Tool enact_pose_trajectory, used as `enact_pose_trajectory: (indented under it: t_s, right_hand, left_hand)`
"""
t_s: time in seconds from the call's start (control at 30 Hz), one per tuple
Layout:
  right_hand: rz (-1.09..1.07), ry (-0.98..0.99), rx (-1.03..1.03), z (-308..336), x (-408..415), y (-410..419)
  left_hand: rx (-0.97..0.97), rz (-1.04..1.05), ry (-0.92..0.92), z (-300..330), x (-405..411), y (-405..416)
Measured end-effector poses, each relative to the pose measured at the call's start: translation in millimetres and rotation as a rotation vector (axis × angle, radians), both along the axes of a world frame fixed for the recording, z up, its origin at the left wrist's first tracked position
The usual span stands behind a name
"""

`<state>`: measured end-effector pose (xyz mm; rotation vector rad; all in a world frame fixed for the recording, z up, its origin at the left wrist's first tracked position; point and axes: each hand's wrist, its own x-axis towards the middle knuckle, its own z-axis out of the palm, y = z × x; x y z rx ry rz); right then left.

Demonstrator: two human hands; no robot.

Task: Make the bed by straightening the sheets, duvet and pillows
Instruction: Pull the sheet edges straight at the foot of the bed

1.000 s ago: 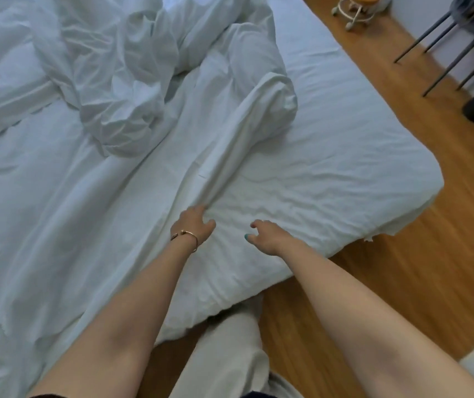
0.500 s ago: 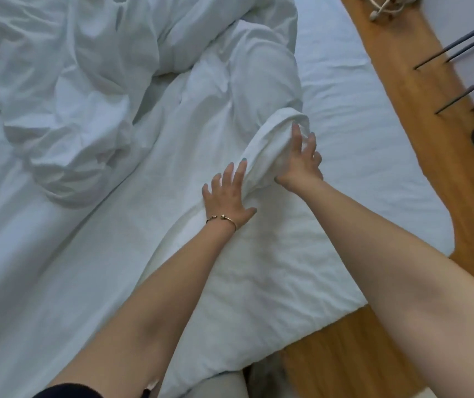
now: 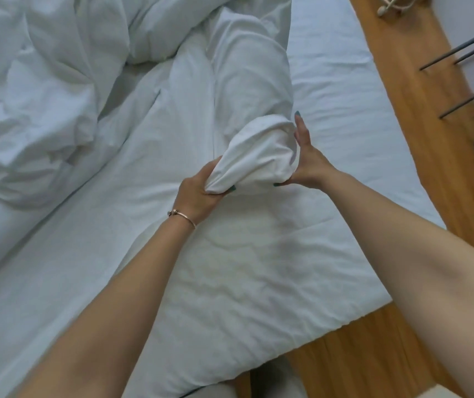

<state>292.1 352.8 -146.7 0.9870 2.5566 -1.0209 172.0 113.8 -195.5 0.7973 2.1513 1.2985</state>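
Both hands have left the near edge of the bed, where they sat 1 s ago, and reached up to the bunched end of the duvet (image 3: 258, 145); at 0.5 s ago the fingers lay flat against that roll, now they have closed around it. Left hand (image 3: 201, 193) grips the lower left of the rolled end, fingers curled under the cloth, thumb wrapped over, a thin bracelet (image 3: 182, 215) on the wrist. Right hand (image 3: 306, 159) clasps the right side of the same end: thumb tucked under the fold, index finger straight up along the cloth, the other fingers hidden behind it, so I cannot tell how far they curl. Duvet end is lifted slightly off the sheet (image 3: 258, 268) between the 2 hands. Rest of the duvet runs from here toward the far edge of the bed and heaps in a rumpled mass over the far left part. Sheet lies bare and lightly creased over the near right corner and along the right edge; wooden floor (image 3: 419, 116) shows beyond. No pillow can be told apart from the heap. Judgement: the grasp is made, so the step in hand is drawing this end toward the near edge to unroll and spread the duvet. Task looks early, most of the cover not yet flattened. Likely snag: the roll may be twisted, and a straight pull could drag the heap along rather than open it.
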Motion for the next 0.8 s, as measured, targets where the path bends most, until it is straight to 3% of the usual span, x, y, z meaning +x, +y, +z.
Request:
enact_pose_trajectory:
  t_s: [0.2, 0.27, 0.33, 0.43, 0.53, 0.67, 0.8]
  right_hand:
    - [0.086, 0.079, -0.005, -6.6, -21.0, -0.6]
    - [0.014, 0.146, -0.179, -4.4, -18.6, -12.1]
    - [0.022, 0.187, -0.214, -1.0, -5.5, -15.3]
    - [0.194, 0.213, -0.073, 34.5, 34.2, 12.4]
    - [0.436, 0.131, 0.057, 103.2, 93.4, 68.4]
    - [0.811, -0.051, 0.512, 200.0, 176.0, 110.0]
    - [1.048, -0.065, 0.647, 176.8, 259.3, 78.6]
  left_hand:
    - [0.076, 0.137, 0.029, 33.0, 16.7, -31.0]
    - [0.036, 0.188, 0.049, 46.0, 27.4, -38.9]
    - [-0.01, 0.228, 0.083, 63.7, 42.6, -42.8]
    - [-0.082, 0.221, 0.131, 92.7, 74.7, -34.1]
    - [-0.2, 0.087, 0.156, 123.0, 120.6, -9.0]
    - [-0.252, -0.04, 0.293, 152.1, 172.2, 13.1]
    - [-0.261, -0.252, 0.581, 139.6, 211.0, -12.4]
